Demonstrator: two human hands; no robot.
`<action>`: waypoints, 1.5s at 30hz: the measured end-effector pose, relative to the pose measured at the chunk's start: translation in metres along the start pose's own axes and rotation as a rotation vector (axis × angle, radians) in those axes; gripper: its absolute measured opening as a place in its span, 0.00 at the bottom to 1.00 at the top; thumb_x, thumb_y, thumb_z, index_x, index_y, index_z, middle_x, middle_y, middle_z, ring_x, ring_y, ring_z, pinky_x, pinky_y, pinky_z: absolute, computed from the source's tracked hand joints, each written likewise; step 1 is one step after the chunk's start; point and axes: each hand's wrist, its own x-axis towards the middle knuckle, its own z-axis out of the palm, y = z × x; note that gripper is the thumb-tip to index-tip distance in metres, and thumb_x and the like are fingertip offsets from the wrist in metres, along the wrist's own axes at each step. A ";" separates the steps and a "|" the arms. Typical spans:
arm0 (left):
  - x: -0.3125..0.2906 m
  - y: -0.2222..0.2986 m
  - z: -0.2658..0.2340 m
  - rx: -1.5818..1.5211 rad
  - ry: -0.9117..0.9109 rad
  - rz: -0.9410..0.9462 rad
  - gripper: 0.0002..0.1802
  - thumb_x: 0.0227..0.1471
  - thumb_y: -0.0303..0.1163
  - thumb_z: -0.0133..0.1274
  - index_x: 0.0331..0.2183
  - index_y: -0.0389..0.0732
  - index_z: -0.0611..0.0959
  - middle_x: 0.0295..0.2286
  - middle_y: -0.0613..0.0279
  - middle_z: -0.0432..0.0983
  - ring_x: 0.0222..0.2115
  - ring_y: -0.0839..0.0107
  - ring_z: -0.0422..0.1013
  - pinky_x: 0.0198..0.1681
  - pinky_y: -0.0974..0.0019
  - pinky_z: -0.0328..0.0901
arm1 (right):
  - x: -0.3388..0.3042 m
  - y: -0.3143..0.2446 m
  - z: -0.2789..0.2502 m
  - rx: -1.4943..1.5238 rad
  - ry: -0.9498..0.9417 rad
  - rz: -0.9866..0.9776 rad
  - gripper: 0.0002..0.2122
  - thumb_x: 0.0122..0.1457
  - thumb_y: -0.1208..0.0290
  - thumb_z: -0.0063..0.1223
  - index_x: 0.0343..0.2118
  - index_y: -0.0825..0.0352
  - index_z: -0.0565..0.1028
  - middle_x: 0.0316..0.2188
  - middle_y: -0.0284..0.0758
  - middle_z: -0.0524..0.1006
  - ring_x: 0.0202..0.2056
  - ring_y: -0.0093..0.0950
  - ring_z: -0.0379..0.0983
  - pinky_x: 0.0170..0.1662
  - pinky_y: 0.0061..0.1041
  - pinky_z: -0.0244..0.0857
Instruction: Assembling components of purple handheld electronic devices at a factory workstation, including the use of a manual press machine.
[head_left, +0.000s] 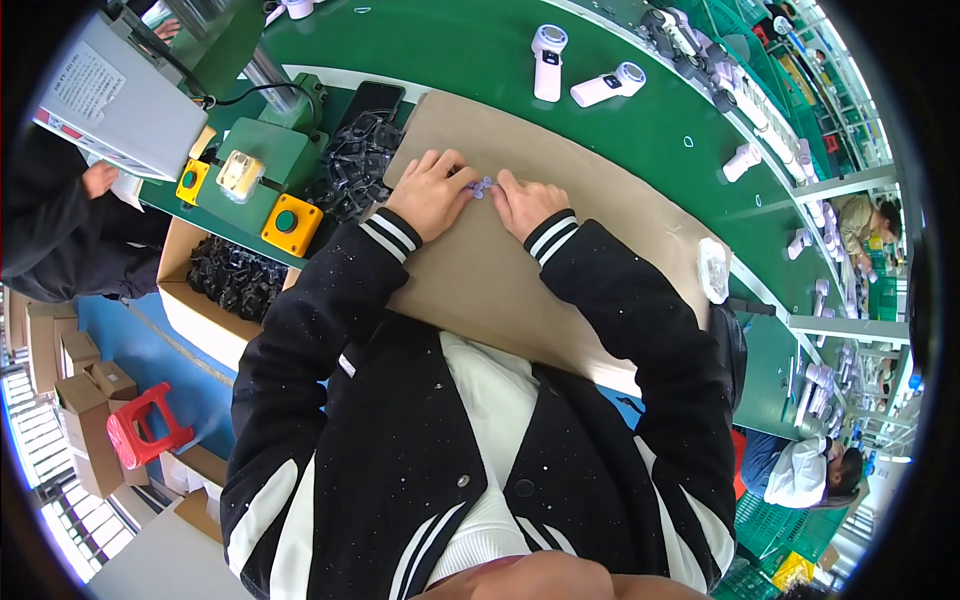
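Note:
A cluster of small light-purple pieces (481,187) lies between my hands, over the brown sheet (470,265) on the table. My left hand (435,194) has its thumb and forefinger closed on the cluster's left side. At its right side, the closed thumb and forefinger of my right hand (531,204) meet its edge. The pieces are too small to make out their exact kind, and my fingertips partly cover them. Left of my left hand is a pile of clear dark plastic parts (362,155).
A bench press (240,170) with yellow-and-green button boxes (291,225) stands left, above a carton of black parts (232,278). Pale pink handheld devices (548,65) lie on the green table. A clear bag (713,270) rests right. Other people work at both sides.

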 end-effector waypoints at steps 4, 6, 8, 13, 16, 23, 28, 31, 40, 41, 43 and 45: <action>0.004 0.003 0.010 0.030 -0.007 0.000 0.10 0.52 0.29 0.52 0.39 0.44 0.79 0.39 0.63 0.72 0.34 0.59 0.69 0.38 0.63 0.65 | 0.001 0.008 0.000 0.120 0.072 -0.012 0.10 0.60 0.61 0.50 0.30 0.61 0.69 0.15 0.35 0.75 0.15 0.41 0.72 0.19 0.37 0.64; 0.008 0.004 0.013 0.036 -0.022 0.010 0.09 0.52 0.28 0.53 0.38 0.44 0.79 0.37 0.64 0.73 0.32 0.59 0.70 0.37 0.64 0.66 | 0.001 0.014 0.003 0.163 0.094 0.001 0.08 0.59 0.63 0.51 0.28 0.61 0.69 0.14 0.35 0.75 0.14 0.40 0.71 0.19 0.36 0.64; 0.014 0.001 0.008 -0.098 -0.016 -0.011 0.07 0.52 0.27 0.53 0.36 0.43 0.79 0.34 0.62 0.73 0.29 0.59 0.71 0.34 0.63 0.66 | 0.003 0.021 0.007 0.510 0.170 0.178 0.08 0.60 0.65 0.51 0.27 0.61 0.69 0.13 0.32 0.72 0.12 0.33 0.66 0.17 0.30 0.60; 0.031 0.007 -0.013 -0.307 -0.030 -0.075 0.07 0.51 0.23 0.53 0.35 0.41 0.79 0.29 0.60 0.74 0.25 0.60 0.71 0.30 0.63 0.66 | 0.002 0.034 -0.009 1.422 0.172 0.627 0.07 0.61 0.68 0.51 0.26 0.60 0.70 0.12 0.27 0.65 0.11 0.22 0.57 0.15 0.21 0.51; 0.044 0.024 -0.025 -0.386 -0.039 -0.116 0.08 0.50 0.22 0.53 0.36 0.40 0.79 0.27 0.60 0.73 0.24 0.61 0.71 0.28 0.63 0.66 | 0.001 0.041 -0.026 1.984 0.080 0.881 0.07 0.61 0.69 0.51 0.26 0.59 0.70 0.12 0.25 0.62 0.12 0.17 0.53 0.15 0.18 0.46; 0.076 0.083 -0.005 -0.837 0.027 -0.274 0.12 0.49 0.18 0.52 0.38 0.40 0.80 0.30 0.58 0.74 0.23 0.65 0.70 0.27 0.66 0.65 | -0.007 0.036 -0.033 2.345 0.041 0.700 0.12 0.65 0.63 0.47 0.25 0.61 0.71 0.13 0.28 0.65 0.12 0.17 0.54 0.14 0.17 0.42; 0.087 0.102 0.015 -0.757 0.127 -0.256 0.13 0.49 0.19 0.53 0.39 0.40 0.80 0.32 0.58 0.73 0.25 0.65 0.69 0.29 0.67 0.65 | -0.004 0.026 -0.042 2.236 0.263 0.918 0.16 0.68 0.57 0.43 0.27 0.63 0.72 0.18 0.30 0.69 0.16 0.20 0.62 0.18 0.19 0.55; 0.093 0.109 0.021 -0.634 0.187 -0.196 0.13 0.48 0.20 0.54 0.38 0.41 0.80 0.33 0.58 0.73 0.26 0.65 0.68 0.30 0.67 0.65 | 0.002 0.023 -0.041 2.060 0.424 1.148 0.19 0.68 0.55 0.41 0.27 0.64 0.72 0.20 0.31 0.72 0.19 0.23 0.66 0.22 0.20 0.62; 0.101 0.114 0.030 -0.341 0.274 0.124 0.11 0.46 0.23 0.57 0.36 0.43 0.80 0.35 0.60 0.72 0.31 0.63 0.67 0.36 0.65 0.64 | -0.003 0.041 -0.016 2.592 0.528 1.036 0.20 0.69 0.54 0.38 0.28 0.64 0.73 0.22 0.31 0.73 0.22 0.24 0.69 0.27 0.21 0.65; 0.101 0.114 0.026 -0.338 0.274 0.117 0.11 0.46 0.23 0.57 0.36 0.43 0.80 0.35 0.60 0.72 0.31 0.63 0.67 0.36 0.65 0.64 | -0.005 0.042 -0.016 2.594 0.519 1.038 0.20 0.69 0.54 0.38 0.28 0.64 0.73 0.22 0.31 0.73 0.22 0.24 0.69 0.27 0.21 0.65; 0.096 0.114 0.012 -0.410 0.314 0.121 0.10 0.47 0.23 0.57 0.35 0.43 0.80 0.34 0.60 0.72 0.30 0.63 0.67 0.35 0.65 0.64 | -0.012 0.045 -0.011 2.510 0.464 0.994 0.20 0.69 0.54 0.39 0.28 0.64 0.73 0.21 0.30 0.72 0.20 0.23 0.67 0.25 0.20 0.63; 0.088 0.108 0.001 -0.479 0.349 0.123 0.09 0.47 0.22 0.56 0.34 0.43 0.80 0.33 0.60 0.72 0.29 0.64 0.66 0.34 0.65 0.63 | -0.019 0.050 -0.005 2.431 0.413 0.953 0.19 0.68 0.53 0.39 0.29 0.64 0.73 0.19 0.29 0.71 0.18 0.22 0.65 0.23 0.20 0.60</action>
